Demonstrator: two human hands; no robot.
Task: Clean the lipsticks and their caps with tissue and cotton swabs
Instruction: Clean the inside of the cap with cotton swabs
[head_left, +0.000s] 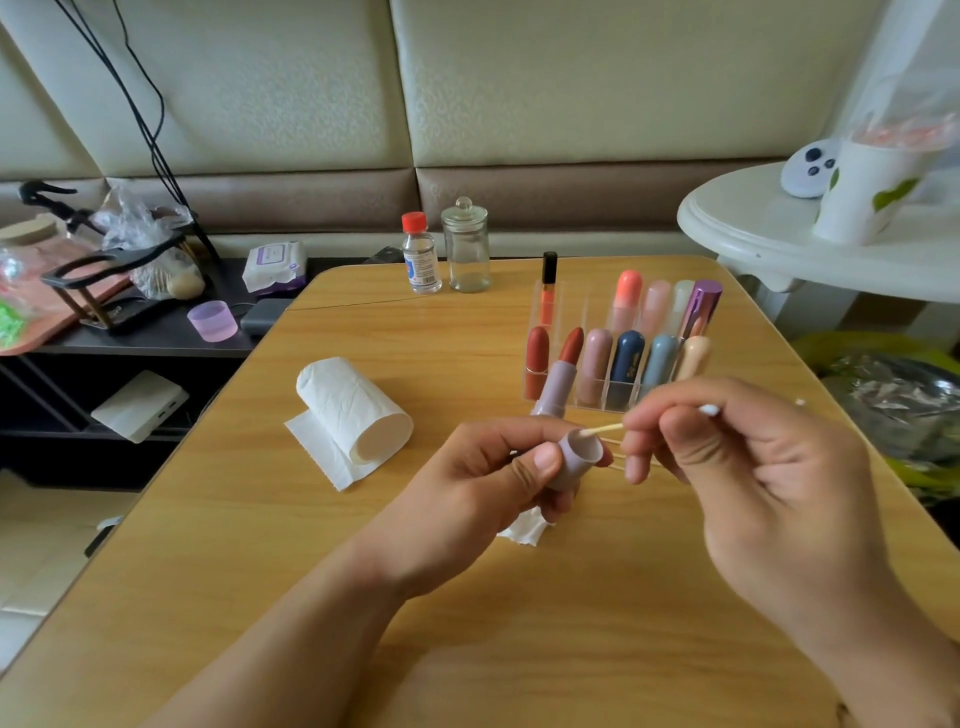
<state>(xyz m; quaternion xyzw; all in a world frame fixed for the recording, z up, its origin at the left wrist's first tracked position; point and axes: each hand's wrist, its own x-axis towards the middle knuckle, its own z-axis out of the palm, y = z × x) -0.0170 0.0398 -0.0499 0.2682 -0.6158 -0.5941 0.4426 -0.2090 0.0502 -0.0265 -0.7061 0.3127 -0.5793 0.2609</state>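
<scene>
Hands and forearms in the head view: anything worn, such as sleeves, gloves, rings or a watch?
Nothing worn shows. The left hand and right hand are bare, without gloves, rings or watch, and both forearms are uncovered to the frame's edge. The visible nails are short and unpainted.

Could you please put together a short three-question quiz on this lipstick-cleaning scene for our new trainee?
1. True or false: the left hand holds the lilac cap.
2. What do the fingers of the right hand pinch? A) cotton swab B) tissue roll C) glass jar
3. Fill in: the uncapped lipstick stands in front of the clear ____ on the table.

Key: 1 true; 2 A, with one tip inside the cap's mouth; 3 organizer.
</scene>
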